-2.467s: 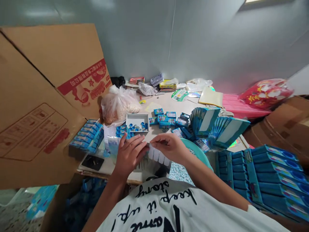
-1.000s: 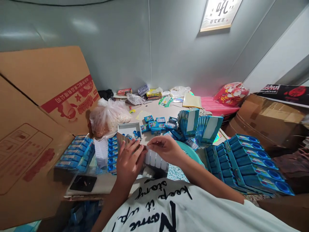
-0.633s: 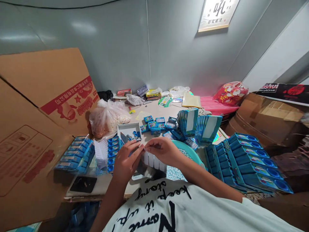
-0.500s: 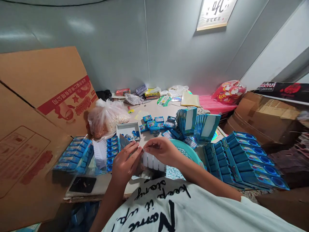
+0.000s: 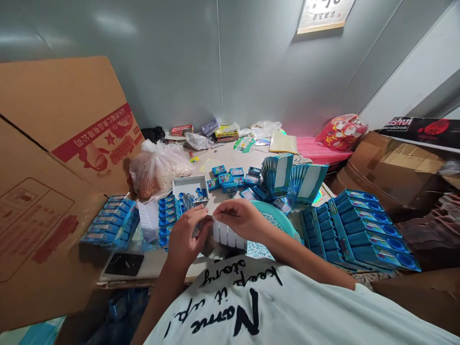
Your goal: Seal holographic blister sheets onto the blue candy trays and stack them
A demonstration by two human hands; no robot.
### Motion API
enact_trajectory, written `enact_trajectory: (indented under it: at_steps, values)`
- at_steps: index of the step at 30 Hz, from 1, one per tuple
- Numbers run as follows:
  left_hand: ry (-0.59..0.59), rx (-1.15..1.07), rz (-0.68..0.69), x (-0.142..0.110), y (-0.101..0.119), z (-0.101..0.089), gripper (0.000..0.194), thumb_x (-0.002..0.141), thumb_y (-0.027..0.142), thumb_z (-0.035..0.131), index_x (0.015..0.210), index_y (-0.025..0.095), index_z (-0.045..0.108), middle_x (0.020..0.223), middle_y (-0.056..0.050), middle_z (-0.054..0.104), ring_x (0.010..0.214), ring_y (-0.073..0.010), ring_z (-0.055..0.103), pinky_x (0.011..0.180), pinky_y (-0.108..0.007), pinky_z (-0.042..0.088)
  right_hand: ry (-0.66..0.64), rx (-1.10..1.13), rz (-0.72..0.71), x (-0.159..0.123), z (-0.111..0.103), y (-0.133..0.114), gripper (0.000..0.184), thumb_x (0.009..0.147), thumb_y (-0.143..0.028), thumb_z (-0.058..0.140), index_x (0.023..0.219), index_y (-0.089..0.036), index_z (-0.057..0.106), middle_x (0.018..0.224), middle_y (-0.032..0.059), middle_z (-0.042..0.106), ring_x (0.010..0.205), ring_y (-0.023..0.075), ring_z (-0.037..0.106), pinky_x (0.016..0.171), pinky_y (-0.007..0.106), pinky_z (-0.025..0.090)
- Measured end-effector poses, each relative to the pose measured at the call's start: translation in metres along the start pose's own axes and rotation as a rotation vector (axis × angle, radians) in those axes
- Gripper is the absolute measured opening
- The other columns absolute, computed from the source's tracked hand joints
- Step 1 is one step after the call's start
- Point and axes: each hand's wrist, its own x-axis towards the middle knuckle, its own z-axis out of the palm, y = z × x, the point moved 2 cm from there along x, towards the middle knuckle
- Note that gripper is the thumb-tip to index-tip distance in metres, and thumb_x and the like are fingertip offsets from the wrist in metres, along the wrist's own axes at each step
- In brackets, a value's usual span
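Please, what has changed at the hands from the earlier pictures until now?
The view tilted upward. The left hand raised a thin silvery sheet, which now stands up past its fingers. The right hand stayed at the end of the white plastic blister strip. The white cardboard tray of blue caps and the teal plastic basin stayed in place.

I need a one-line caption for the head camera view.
Left hand and right hand meet at a white blister strip above a teal basin of pale blue pellets, beside a white tray.

White blister strip (image 5: 227,237) — partly behind the right hand (image 5: 241,219), tiny blue pieces (image 5: 196,194) unclear, wall plaque (image 5: 325,14) cut off
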Motion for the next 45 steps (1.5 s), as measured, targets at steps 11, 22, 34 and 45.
enact_trajectory:
  at_steps: [11,22,34,45]
  values:
    - [-0.037,0.141,0.134,-0.018,0.012,-0.008,0.046,0.082,0.015,0.07,0.127,0.02,0.056,0.128,-0.012,0.065,0.132,-0.0278,0.051,0.106,-0.047,0.048,-0.008,0.073,0.008,-0.004,-0.001,-0.008,0.018,0.085,-0.032,0.062,0.082,-0.015,0.069,0.071,0.0015,0.063,0.063,0.0118,0.053,0.058,0.025,0.042]
    - [-0.145,0.273,0.093,-0.035,-0.007,-0.021,0.049,0.088,0.01,0.06,0.135,0.019,0.053,0.13,-0.012,0.065,0.134,-0.0265,0.05,0.114,-0.051,0.038,-0.167,0.058,0.048,0.007,0.022,-0.001,0.014,0.083,-0.027,0.061,0.079,-0.016,0.067,0.069,0.0007,0.062,0.064,0.0122,0.052,0.061,0.025,0.041]
    - [-0.032,-0.028,-0.12,-0.064,0.007,-0.027,0.028,0.082,0.01,0.067,0.107,0.022,0.069,0.114,-0.006,0.073,0.121,-0.0246,0.06,0.105,-0.043,0.047,-0.102,-0.021,0.023,0.02,0.03,0.005,0.02,0.083,-0.033,0.062,0.082,-0.014,0.071,0.073,0.0035,0.067,0.065,0.0137,0.055,0.06,0.026,0.042]
    - [0.58,-1.021,-1.345,-0.082,-0.029,-0.018,0.027,0.069,0.038,0.083,0.078,0.017,0.068,0.06,0.005,0.058,0.052,-0.005,0.049,0.055,-0.018,0.046,0.502,-0.105,0.317,-0.019,-0.058,0.099,0.039,0.074,-0.049,0.069,0.088,-0.013,0.074,0.082,0.0095,0.074,0.066,0.0187,0.062,0.053,0.025,0.042]
